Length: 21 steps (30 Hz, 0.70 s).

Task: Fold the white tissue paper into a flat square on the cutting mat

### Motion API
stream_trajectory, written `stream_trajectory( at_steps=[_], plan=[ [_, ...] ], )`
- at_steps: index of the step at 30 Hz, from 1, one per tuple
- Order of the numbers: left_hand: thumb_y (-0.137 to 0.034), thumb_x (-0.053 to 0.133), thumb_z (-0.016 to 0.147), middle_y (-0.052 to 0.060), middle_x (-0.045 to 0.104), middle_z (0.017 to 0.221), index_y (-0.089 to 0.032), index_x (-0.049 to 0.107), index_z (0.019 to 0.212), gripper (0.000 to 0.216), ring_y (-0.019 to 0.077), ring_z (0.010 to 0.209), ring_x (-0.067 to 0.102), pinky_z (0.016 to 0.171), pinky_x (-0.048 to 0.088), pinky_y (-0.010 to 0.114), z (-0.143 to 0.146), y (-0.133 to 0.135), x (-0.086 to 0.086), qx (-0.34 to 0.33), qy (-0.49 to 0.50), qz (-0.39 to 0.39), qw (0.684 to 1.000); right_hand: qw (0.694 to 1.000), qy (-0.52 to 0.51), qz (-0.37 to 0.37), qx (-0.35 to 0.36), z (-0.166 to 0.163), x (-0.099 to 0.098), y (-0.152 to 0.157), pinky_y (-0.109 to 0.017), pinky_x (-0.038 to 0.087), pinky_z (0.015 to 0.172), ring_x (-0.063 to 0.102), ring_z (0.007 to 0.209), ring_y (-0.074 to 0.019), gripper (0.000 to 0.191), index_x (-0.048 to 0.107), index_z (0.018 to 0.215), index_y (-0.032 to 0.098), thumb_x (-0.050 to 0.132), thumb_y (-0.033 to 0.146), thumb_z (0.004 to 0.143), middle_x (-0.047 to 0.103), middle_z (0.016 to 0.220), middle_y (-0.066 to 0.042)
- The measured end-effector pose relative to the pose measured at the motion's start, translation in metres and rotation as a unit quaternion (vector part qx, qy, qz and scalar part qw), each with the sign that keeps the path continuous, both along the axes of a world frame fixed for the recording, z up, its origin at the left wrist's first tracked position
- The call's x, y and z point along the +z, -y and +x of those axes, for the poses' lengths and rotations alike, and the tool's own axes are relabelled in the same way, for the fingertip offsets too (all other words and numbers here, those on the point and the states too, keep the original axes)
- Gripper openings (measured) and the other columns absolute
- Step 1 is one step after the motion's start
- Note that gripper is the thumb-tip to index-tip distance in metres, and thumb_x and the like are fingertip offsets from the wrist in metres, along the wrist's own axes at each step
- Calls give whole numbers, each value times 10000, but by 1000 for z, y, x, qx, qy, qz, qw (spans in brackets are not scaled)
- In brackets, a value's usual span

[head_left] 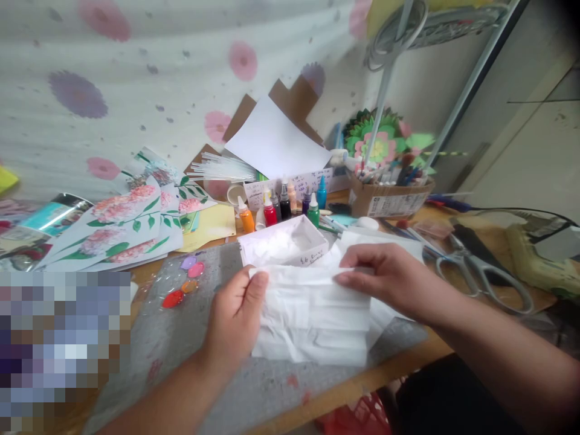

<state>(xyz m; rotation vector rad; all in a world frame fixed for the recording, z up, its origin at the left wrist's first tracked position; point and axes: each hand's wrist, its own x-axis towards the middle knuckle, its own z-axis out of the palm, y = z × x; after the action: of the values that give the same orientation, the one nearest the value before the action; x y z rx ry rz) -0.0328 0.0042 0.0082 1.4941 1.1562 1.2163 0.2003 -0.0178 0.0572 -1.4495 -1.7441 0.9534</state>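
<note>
Both hands have a grip on the same folded white tissue paper: the left hand pinches its upper left edge with the thumb on top, and the right hand presses fingers flat along the upper right edge, thumb tucked under. So both are closed on the paper, not hanging open. The paper sits low over a grey mat at the front of the bench, pretty much dead centre.

Just behind it is a small open white box, then a row of little dye bottles in orange, red, black and green. Scissors lie off to the right, well apart from the hands, and flower prints are spread out on the left. A few coloured blobs sit on the mat near the left hand.
</note>
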Motion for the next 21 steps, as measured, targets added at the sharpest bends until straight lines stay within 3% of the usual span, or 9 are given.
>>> stream_trajectory(
  at_steps=[3, 6, 11, 15, 18, 21],
  plan=[
    [-377, 669, 791, 48, 691, 847, -191, 644, 962, 254, 194, 739, 614, 677, 471, 289, 5, 0, 1, -128, 151, -139, 970, 999, -37, 17, -31, 1, 1, 0, -220, 379, 520, 494, 607, -123, 210, 570, 683, 186, 601, 350, 811, 540, 659, 11],
    [-278, 724, 752, 94, 724, 943, -158, 670, 1035, 312, 225, 825, 662, 774, 507, 348, 11, 0, 4, -189, 190, -220, 938, 996, -51, 29, -62, 0, -1, 0, -208, 354, 471, 465, 574, -113, 220, 541, 694, 192, 599, 371, 808, 515, 656, 13],
    [-290, 663, 816, 131, 725, 1018, -127, 688, 1042, 280, 257, 965, 661, 869, 501, 385, 16, 3, 4, -161, 242, -264, 920, 988, -22, 68, -135, -7, -3, -1, -209, 323, 399, 440, 504, -110, 212, 539, 716, 203, 605, 392, 787, 518, 623, 13],
    [-284, 677, 807, 133, 722, 1038, -138, 671, 1086, 315, 269, 995, 659, 882, 504, 395, 16, 5, 2, -165, 267, -278, 908, 970, 25, 129, -203, -18, -2, -1, -227, 360, 430, 469, 512, -123, 172, 557, 713, 209, 635, 353, 765, 570, 639, -3],
    [-287, 674, 809, 112, 730, 1009, -158, 657, 1114, 332, 268, 985, 665, 857, 522, 395, 13, 0, 3, -154, 254, -267, 917, 963, 39, 163, -212, -20, -1, -4, -239, 392, 471, 519, 545, -134, 140, 567, 715, 210, 659, 308, 753, 602, 657, -11],
    [-285, 695, 784, 81, 743, 927, -172, 666, 1080, 319, 258, 931, 684, 805, 550, 379, 9, -11, 10, -84, 238, -233, 939, 960, -18, 179, -215, -7, -1, -10, -241, 389, 450, 497, 470, -116, 130, 539, 751, 215, 604, 311, 809, 570, 584, 15]
  ],
)
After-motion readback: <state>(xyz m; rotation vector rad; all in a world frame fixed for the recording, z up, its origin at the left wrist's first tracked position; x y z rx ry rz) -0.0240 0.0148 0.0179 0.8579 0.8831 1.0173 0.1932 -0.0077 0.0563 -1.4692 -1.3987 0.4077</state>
